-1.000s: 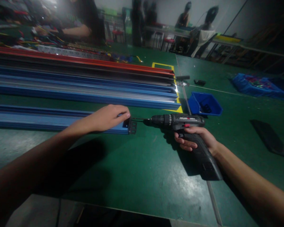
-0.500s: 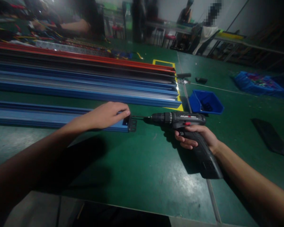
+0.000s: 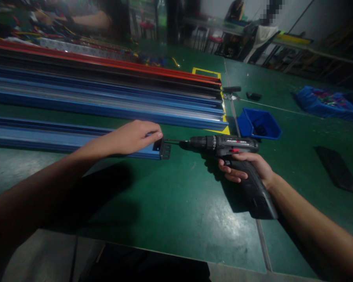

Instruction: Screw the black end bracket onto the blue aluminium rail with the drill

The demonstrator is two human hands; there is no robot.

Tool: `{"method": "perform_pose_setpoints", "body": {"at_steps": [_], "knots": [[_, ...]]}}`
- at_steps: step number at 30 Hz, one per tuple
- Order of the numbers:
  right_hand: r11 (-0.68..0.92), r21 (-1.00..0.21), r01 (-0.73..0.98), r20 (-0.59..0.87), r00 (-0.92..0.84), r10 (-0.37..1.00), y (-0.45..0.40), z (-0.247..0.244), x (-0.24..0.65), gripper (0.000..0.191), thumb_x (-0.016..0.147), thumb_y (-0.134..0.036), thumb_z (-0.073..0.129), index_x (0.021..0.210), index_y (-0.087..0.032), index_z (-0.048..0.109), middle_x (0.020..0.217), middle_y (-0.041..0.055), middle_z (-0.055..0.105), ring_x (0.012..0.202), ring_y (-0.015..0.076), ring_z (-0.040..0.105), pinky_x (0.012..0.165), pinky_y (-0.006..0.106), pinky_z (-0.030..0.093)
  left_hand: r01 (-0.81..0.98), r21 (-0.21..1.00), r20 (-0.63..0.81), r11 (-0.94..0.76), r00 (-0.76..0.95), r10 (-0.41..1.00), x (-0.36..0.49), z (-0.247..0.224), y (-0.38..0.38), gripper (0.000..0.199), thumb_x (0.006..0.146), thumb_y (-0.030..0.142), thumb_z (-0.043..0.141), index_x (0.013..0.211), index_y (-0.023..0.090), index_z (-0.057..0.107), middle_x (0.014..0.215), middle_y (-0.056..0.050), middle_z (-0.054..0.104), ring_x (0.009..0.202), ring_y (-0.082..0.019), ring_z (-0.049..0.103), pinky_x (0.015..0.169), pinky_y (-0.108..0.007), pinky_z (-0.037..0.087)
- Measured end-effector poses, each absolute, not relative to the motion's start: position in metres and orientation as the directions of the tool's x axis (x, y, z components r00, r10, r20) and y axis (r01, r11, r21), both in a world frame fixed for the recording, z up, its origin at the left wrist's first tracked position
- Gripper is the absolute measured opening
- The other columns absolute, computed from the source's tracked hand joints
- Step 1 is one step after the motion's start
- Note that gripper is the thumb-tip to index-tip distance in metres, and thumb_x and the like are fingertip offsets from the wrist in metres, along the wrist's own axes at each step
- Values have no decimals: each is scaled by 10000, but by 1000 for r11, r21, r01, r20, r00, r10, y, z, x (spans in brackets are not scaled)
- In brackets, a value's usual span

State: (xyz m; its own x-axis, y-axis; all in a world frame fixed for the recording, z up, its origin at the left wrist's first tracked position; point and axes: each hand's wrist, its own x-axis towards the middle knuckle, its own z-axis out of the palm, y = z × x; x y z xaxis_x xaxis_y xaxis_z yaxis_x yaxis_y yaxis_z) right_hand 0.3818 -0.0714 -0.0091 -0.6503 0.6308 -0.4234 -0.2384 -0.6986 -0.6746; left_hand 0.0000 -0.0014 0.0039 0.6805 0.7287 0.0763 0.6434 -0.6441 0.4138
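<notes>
My right hand point(image 3: 244, 170) is wrapped round the grip of a black cordless drill point(image 3: 223, 145). The drill lies level, its long thin bit point(image 3: 176, 140) pointing left. The bit's tip meets the small black end bracket point(image 3: 165, 150) on a long blue metal rail point(image 3: 61, 140), close to my left fingertips. My left hand point(image 3: 138, 136) is closed over the rail's right end, thumb and fingers by the bracket. The fingers on the rail's far side are hidden, and any screw at the bit's tip is too small to make out.
Behind lie several blue, black and red rails point(image 3: 120, 98) side by side. At right are a blue bin point(image 3: 261, 125) with dark parts, a bigger blue tray point(image 3: 314, 103) and a flat black piece point(image 3: 338, 168). Across the green table point(image 3: 179, 211), a person's arm point(image 3: 91, 20) is among wires.
The view has shifted slightly, so the table and rails appear a little higher. Both hands, the drill and the bracket keep nearly the same positions relative to each other.
</notes>
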Motion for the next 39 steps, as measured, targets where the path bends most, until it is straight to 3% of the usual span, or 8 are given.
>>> {"method": "perform_pose_setpoints", "body": {"at_steps": [39], "knots": [[-710, -646, -281, -382, -686, 619, -70, -13, 384, 284, 908, -265, 587, 1016, -25, 695, 807, 95, 654, 443, 41, 382, 525, 202, 503, 647, 400, 86, -649, 678, 730, -1, 3, -1, 445, 1020, 495, 383, 979, 174, 687, 952, -47, 698, 849, -189, 638, 772, -285, 431]]}}
